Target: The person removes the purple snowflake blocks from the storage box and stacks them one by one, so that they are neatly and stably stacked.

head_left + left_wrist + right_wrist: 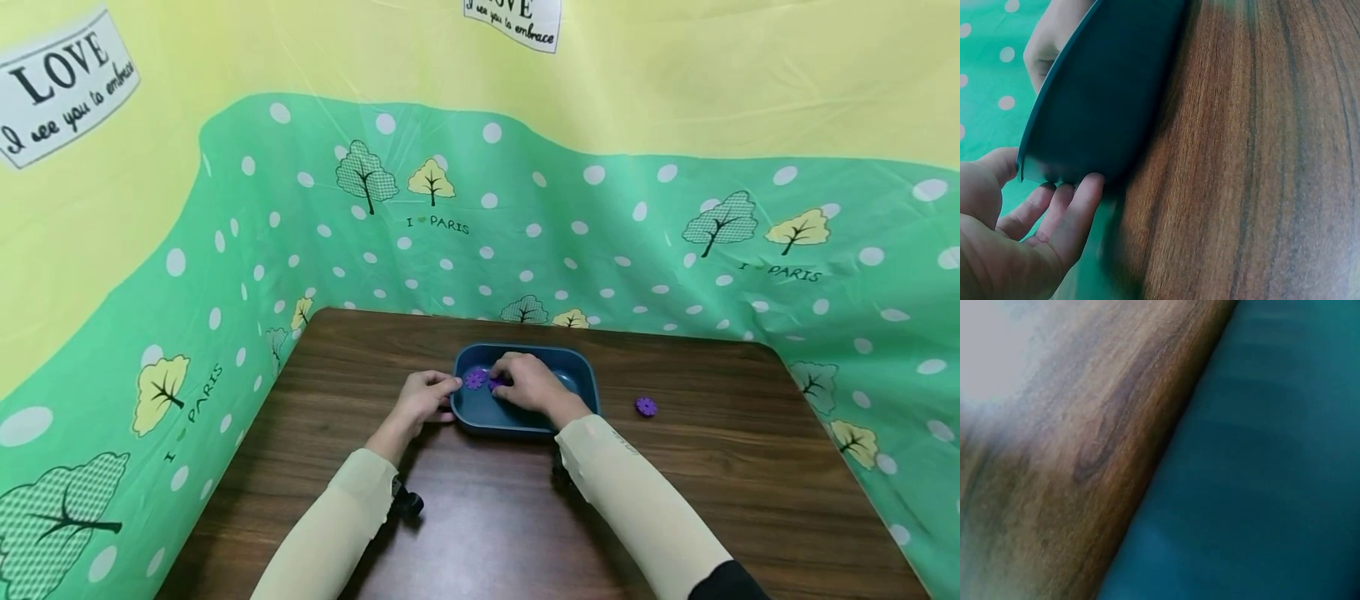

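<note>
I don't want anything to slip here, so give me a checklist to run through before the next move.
1. Blue tray held: ok, the left hand has its thumb at the rim and fingers against the outer wall.
2. First purple disc inside the tray: ok, at its left end.
3. Second purple disc gripped: ok, the right hand pinches it.
4. Second purple disc touching the tray floor: cannot tell, fingers partly hide it.
5. Table right of tray clear: not ok, third purple disc there.

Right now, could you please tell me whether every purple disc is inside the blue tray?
No, one purple disc lies on the table to the right of the blue tray.
</note>
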A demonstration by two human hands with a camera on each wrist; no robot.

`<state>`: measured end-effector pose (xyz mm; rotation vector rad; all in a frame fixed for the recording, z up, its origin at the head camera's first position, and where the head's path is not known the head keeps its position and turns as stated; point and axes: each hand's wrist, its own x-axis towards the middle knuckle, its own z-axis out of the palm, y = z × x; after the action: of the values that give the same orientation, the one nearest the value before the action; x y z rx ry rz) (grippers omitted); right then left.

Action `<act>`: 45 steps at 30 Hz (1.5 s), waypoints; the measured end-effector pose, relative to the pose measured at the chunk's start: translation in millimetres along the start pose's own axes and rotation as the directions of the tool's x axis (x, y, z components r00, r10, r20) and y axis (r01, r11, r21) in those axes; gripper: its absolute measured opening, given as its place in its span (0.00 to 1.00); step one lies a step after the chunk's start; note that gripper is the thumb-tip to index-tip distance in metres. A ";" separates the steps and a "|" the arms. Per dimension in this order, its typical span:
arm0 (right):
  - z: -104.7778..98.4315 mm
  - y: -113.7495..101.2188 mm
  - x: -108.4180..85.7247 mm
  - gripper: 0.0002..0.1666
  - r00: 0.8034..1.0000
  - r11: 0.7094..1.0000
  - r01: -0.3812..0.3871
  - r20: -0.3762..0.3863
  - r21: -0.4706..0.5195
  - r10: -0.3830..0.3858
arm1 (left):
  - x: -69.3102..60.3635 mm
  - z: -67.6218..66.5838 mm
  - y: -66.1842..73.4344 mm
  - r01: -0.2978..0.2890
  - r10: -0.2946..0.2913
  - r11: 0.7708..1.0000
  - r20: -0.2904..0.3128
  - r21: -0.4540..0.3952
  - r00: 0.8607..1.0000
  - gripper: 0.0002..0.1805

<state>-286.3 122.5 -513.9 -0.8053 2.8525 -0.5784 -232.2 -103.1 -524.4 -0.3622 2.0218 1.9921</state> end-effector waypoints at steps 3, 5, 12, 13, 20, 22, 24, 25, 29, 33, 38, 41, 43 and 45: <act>-3.4 1.6 -3.2 0.15 1.000 1.000 0.002 -0.017 0.022 -0.002 | 0.0 -0.1 0.1 -0.005 0.005 1.000 0.001 -0.003 1.000 0.16; -5.3 3.1 -5.7 0.14 1.000 1.000 0.000 -0.029 0.031 0.001 | 0.7 -0.2 -0.4 -0.007 0.007 1.000 0.004 -0.006 1.000 0.16; -12.3 9.7 -18.7 0.14 0.998 0.999 0.008 -0.070 0.031 -0.005 | 0.3 -0.8 -2.4 -0.001 0.001 1.000 -0.004 0.007 1.000 0.18; -13.4 11.0 -20.9 0.13 0.997 0.999 0.009 -0.077 0.031 -0.006 | -0.1 -0.8 -2.6 0.000 0.001 1.000 -0.006 0.009 1.000 0.18; -22.4 21.2 -35.9 0.11 0.993 0.999 0.018 -0.121 0.031 -0.014 | -1.0 0.1 -3.4 -0.004 0.004 1.000 -0.001 0.008 1.000 0.18; -25.7 24.0 -39.0 0.11 0.991 0.999 0.032 -0.134 0.033 -0.027 | -0.5 -0.1 -4.4 -0.005 0.005 1.000 0.000 0.007 1.000 0.18; -29.0 27.2 -41.5 0.11 0.987 0.998 0.054 -0.154 0.034 -0.048 | -0.1 -0.5 -5.0 -0.008 0.008 1.000 0.004 0.008 1.000 0.19; -30.7 28.7 -42.6 0.11 0.985 0.998 0.060 -0.163 0.033 -0.054 | 0.4 -0.7 -5.2 -0.010 0.010 1.000 0.004 0.008 1.000 0.19; -37.2 34.3 -47.5 0.10 0.979 0.997 0.068 -0.196 0.038 -0.060 | 2.0 -0.4 -5.1 -0.011 0.011 1.000 0.007 0.010 1.000 0.19; -41.7 38.8 -53.8 0.11 0.977 0.997 0.041 -0.212 0.063 -0.027 | 2.4 -0.2 -4.2 -0.008 0.008 1.000 0.007 0.012 1.000 0.19; -46.0 43.5 -61.3 0.11 0.974 0.996 0.009 -0.228 0.091 0.012 | 1.4 -0.7 -3.6 -0.003 0.003 1.000 0.008 0.010 1.000 0.18; -49.9 44.8 -65.3 0.10 0.971 0.995 0.005 -0.237 0.096 0.018 | 0.4 -0.9 -3.0 -0.002 0.002 1.000 0.009 0.010 1.000 0.17; -52.3 46.5 -67.8 0.10 0.969 0.995 0.006 -0.245 0.097 0.018 | 0.7 -1.0 -2.8 -0.002 0.002 1.000 0.008 0.007 1.000 0.18; -54.8 48.6 -70.4 0.10 0.966 0.995 0.009 -0.258 0.099 0.017 | 0.6 -1.0 -2.2 -0.003 0.003 1.000 0.009 0.006 1.000 0.18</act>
<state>-261.5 215.6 -481.7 -0.7577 3.0250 -0.8787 -232.0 -104.1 -526.7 -0.3485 2.0229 1.9856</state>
